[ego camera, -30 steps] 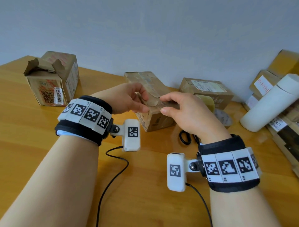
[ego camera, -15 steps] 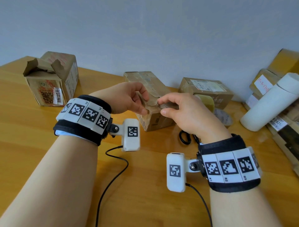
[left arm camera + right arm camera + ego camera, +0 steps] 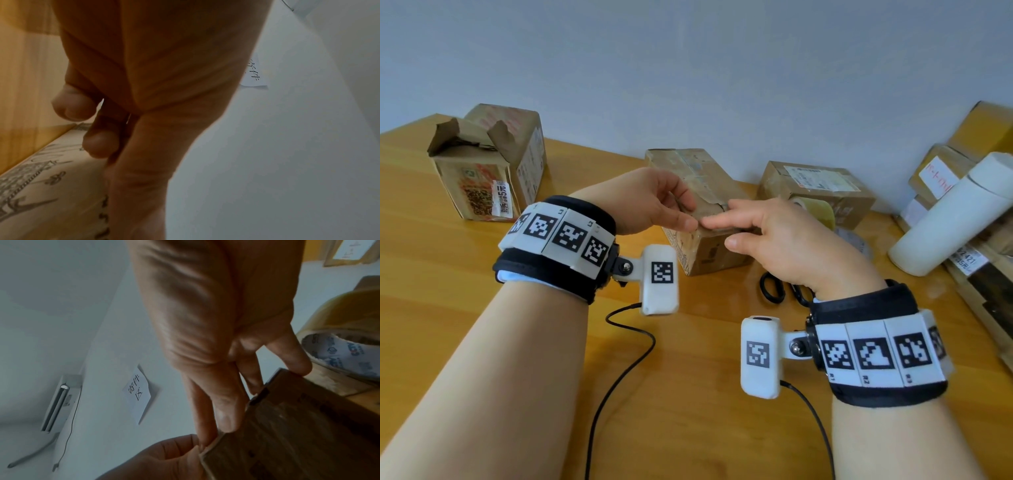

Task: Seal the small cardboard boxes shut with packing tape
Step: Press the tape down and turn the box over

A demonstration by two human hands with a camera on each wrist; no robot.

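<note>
A long brown cardboard box (image 3: 705, 192) lies on the wooden table (image 3: 448, 308), its near end towards me. My left hand (image 3: 681, 212) holds the near top edge, thumb on the front and curled fingers (image 3: 98, 142) over the flap. My right hand (image 3: 720, 234) lies across the same end, its straight fingers (image 3: 226, 418) pressing the flap down flat on the box (image 3: 287, 434). The two hands touch at the box's corner. A roll of yellowish packing tape (image 3: 339, 345) stands just behind the right hand, mostly hidden by it in the head view (image 3: 818, 209).
An open box with torn flaps (image 3: 486, 168) stands at the far left. A closed labelled box (image 3: 822, 181) sits behind the tape. Black-handled scissors (image 3: 774, 287) lie under my right wrist. A white cylinder (image 3: 955, 212) leans on stacked boxes (image 3: 983, 137) at the right. Cables (image 3: 626, 349) trail near me.
My right hand stopped pinching the raised flap and straightened its fingers, pressing the flap down onto the box end. The left hand stayed at the same corner.
</note>
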